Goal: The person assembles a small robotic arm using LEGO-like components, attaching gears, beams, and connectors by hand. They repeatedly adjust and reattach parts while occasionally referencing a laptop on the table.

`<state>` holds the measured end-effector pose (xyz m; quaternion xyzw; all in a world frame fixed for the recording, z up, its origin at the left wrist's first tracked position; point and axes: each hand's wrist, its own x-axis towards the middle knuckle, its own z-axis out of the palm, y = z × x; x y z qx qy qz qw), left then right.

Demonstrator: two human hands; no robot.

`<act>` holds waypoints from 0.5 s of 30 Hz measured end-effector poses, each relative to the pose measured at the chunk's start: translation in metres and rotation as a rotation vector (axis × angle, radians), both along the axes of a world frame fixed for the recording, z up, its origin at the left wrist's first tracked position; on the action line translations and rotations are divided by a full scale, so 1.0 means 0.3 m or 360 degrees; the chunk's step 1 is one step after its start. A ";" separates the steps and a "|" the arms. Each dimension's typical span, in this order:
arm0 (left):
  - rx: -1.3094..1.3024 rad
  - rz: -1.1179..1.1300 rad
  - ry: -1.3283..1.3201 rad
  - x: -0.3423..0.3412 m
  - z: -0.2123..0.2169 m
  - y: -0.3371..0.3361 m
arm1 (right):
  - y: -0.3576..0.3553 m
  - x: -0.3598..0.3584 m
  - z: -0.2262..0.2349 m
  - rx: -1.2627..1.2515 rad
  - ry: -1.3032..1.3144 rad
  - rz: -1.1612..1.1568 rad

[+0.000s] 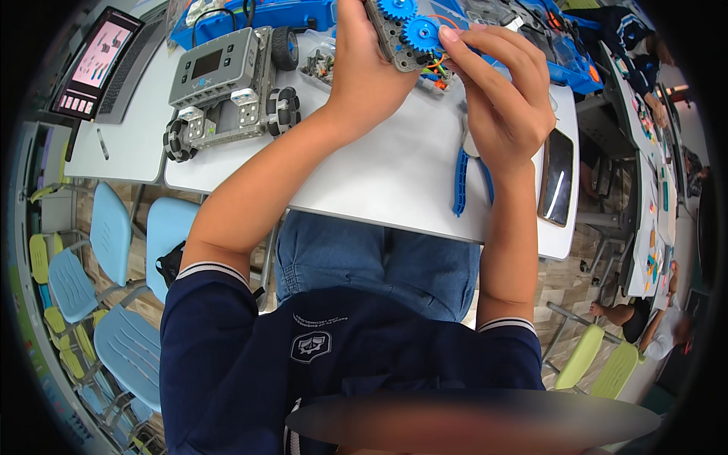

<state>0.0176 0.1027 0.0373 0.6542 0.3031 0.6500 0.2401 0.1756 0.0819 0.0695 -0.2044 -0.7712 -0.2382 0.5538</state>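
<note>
Above the far edge of the white table, my left hand (371,95) grips a grey perforated plate assembly (394,53) with blue gears on it. One blue gear (422,35) faces up beside a second blue gear (397,7), which the picture's top edge partly cuts off. My right hand (508,98) is closed at the right rim of the nearer gear, fingertips touching it. Blue-handled pliers (461,182) lie under my right wrist, partly hidden. Orange and green small parts (438,78) show just behind the assembly.
A grey wheeled robot (218,76) stands left of my left forearm. Beyond it are an open laptop (125,68) and a pen (101,144). A phone (557,178) lies at the right edge. Blue parts trays (576,76) line the back; blue chairs (112,227) stand left.
</note>
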 end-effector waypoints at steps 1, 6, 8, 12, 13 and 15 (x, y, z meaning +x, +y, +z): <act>0.0020 -0.0027 -0.0011 -0.001 0.002 0.003 | -0.001 -0.001 -0.001 -0.0008 -0.0001 -0.0009; -0.0011 -0.0106 -0.0055 0.004 0.003 -0.001 | -0.007 -0.007 -0.003 -0.0010 0.0058 0.0001; -0.0066 -0.0131 -0.0074 0.005 0.001 -0.004 | -0.007 -0.010 -0.003 -0.0043 0.0040 0.0031; 0.0090 -0.0111 -0.0026 0.001 -0.006 0.012 | -0.011 -0.009 0.000 -0.0066 0.0001 0.0009; 0.0086 -0.0114 -0.0046 0.001 -0.010 0.014 | -0.012 -0.009 0.001 -0.0065 -0.0004 0.0013; 0.0079 -0.0122 -0.0084 0.003 -0.018 0.016 | -0.015 -0.010 0.001 -0.0077 -0.0004 0.0021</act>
